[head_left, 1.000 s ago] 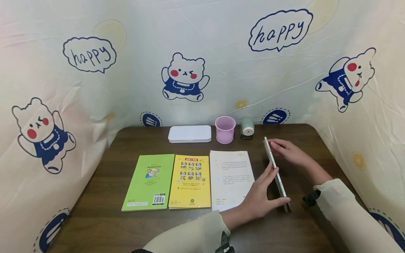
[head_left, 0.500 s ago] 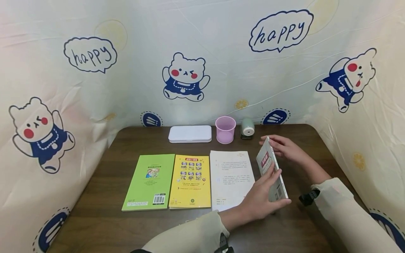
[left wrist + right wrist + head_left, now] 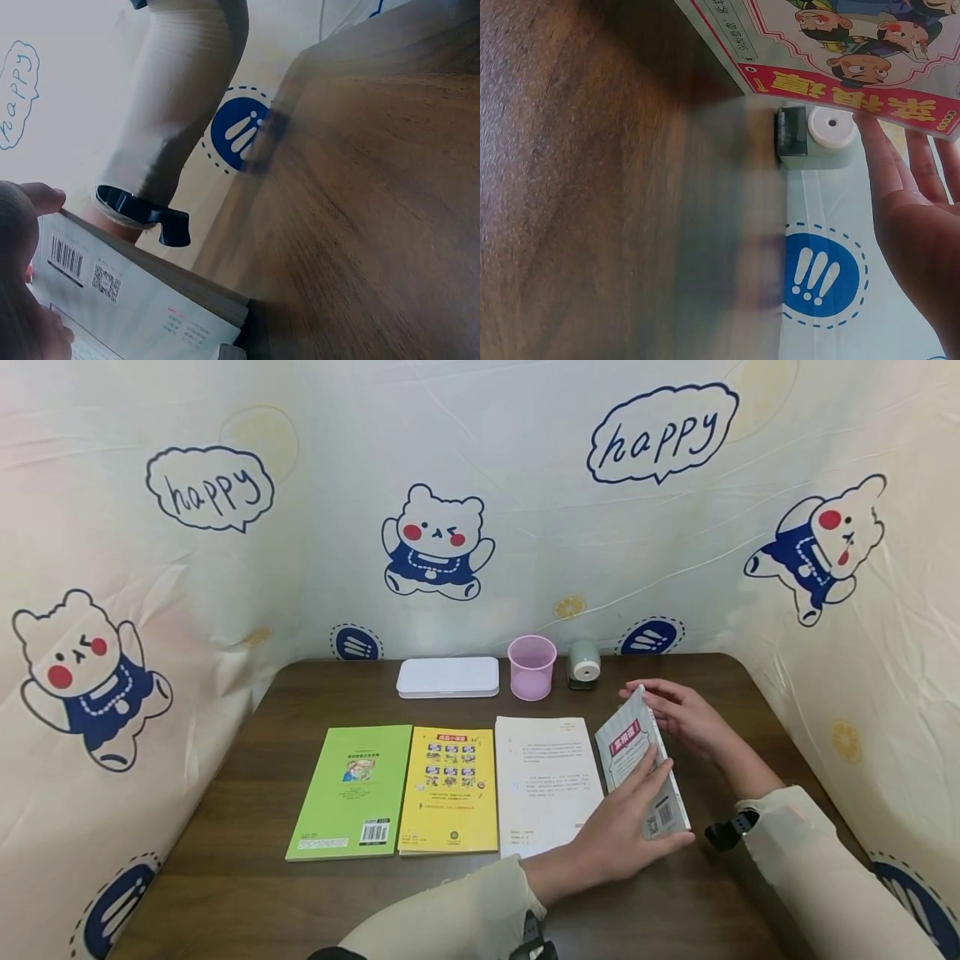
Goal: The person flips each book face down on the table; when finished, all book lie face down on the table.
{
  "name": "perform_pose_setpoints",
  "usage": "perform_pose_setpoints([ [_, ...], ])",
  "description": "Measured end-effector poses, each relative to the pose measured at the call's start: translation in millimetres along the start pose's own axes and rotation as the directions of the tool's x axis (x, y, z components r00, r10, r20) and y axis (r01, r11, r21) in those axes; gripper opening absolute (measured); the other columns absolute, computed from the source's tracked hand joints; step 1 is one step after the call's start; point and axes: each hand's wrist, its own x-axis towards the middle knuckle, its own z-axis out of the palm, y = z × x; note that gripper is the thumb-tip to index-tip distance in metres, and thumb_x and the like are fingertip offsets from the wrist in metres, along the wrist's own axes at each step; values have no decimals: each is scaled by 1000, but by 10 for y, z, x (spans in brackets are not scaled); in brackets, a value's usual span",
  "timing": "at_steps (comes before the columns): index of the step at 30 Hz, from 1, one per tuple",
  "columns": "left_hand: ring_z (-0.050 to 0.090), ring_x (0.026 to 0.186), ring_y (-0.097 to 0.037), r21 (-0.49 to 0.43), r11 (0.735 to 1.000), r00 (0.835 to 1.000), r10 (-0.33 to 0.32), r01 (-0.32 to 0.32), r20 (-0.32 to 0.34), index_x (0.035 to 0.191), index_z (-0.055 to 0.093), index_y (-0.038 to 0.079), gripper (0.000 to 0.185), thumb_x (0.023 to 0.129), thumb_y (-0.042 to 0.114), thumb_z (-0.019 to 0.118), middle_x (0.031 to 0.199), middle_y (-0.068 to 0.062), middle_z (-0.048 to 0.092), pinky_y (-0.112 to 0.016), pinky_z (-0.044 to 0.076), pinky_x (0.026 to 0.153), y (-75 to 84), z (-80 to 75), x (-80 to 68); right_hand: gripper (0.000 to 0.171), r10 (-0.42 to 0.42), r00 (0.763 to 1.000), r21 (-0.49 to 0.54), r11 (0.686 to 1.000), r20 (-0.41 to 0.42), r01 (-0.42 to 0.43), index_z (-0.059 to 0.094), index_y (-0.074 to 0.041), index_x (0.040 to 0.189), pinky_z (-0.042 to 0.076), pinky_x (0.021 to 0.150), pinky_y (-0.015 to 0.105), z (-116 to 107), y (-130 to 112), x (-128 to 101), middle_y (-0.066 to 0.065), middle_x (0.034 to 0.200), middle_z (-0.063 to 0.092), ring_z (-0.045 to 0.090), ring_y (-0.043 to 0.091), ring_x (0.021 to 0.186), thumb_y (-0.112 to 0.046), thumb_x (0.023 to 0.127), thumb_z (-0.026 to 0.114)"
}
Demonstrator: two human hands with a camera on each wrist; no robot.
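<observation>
A thin paperback book (image 3: pixel 624 750) stands tilted at the right of the table, its pale back cover turned left. My left hand (image 3: pixel 607 835) grips its near end, fingers along the back cover and thumb at the near edge; the left wrist view shows the book's barcode and QR code (image 3: pixel 106 283). At the far end, my right hand (image 3: pixel 693 718) touches the book with extended fingers. In the right wrist view these fingers (image 3: pixel 889 161) pass behind the top edge of the illustrated front cover (image 3: pixel 840 86), tips hidden. A white-paged book (image 3: pixel 547 768) lies flat beside the left hand.
A yellow book (image 3: pixel 450 793) and a green book (image 3: pixel 352 797) lie flat in a row to the left. Along the back of the table (image 3: pixel 247 793) stand a white case (image 3: pixel 447 678), a pink cup (image 3: pixel 532 672) and a green pencil sharpener (image 3: pixel 584 664).
The book has gone from nearly edge-on to leaning right, so its back cover shows more and more. Both hands stay on it and shift only slightly.
</observation>
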Motion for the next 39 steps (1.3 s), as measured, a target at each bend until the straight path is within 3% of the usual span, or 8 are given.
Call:
perform_pose_setpoints([
  [4,20,156,-14,46,999,999,15,-17,41,165,19,9,86,101,42,66,174,-7,5,-25,32,120,-54,7,-24,41,-7,1000,35,999,7,7,51,-1,146,60,89,29,-20,2,-11,-3,135,66,70,14,110,-20,110,51],
  [10,14,158,-16,146,989,989,-21,-1,146,166,19,14,85,101,48,62,174,-3,8,-28,29,123,-220,30,-122,42,-4,1000,46,999,15,3,49,1,148,61,88,29,-60,13,-33,-5,135,67,70,14,110,-19,111,48],
  [17,22,157,-31,284,959,971,-53,-16,235,163,34,26,73,101,54,60,171,5,22,-58,31,121,-421,42,-203,39,-4,1000,-8,1000,-5,4,53,-5,146,62,84,29,-103,38,-65,-8,134,67,70,13,106,-21,111,47],
  [21,23,156,-34,330,944,958,-80,-16,276,162,34,31,73,99,59,59,171,9,23,-67,29,118,-474,46,-219,37,-3,1000,-16,1000,-6,3,55,-7,144,62,83,30,-128,55,-84,-6,133,67,70,14,105,-21,111,48],
  [27,21,156,-35,358,933,945,-85,-36,316,163,29,34,74,100,61,56,171,12,17,-68,25,119,-508,57,-217,41,-4,1000,-4,1000,9,4,49,0,148,62,83,30,-174,85,-107,-4,134,67,70,15,105,-19,111,47],
  [33,17,157,-36,396,917,925,-108,-50,365,164,19,40,77,99,66,50,172,15,6,-68,21,121,-533,96,-198,35,17,1000,-29,999,-4,-17,56,-11,143,62,83,31,-219,103,-146,-2,136,66,70,16,106,-21,111,47],
  [39,16,157,-40,428,902,915,-128,-53,383,164,18,42,79,98,69,50,172,15,7,-68,18,122,-534,123,-190,36,22,1000,-23,999,3,-22,54,-7,144,62,83,30,-275,161,-187,-4,134,67,70,14,107,-21,111,46],
])
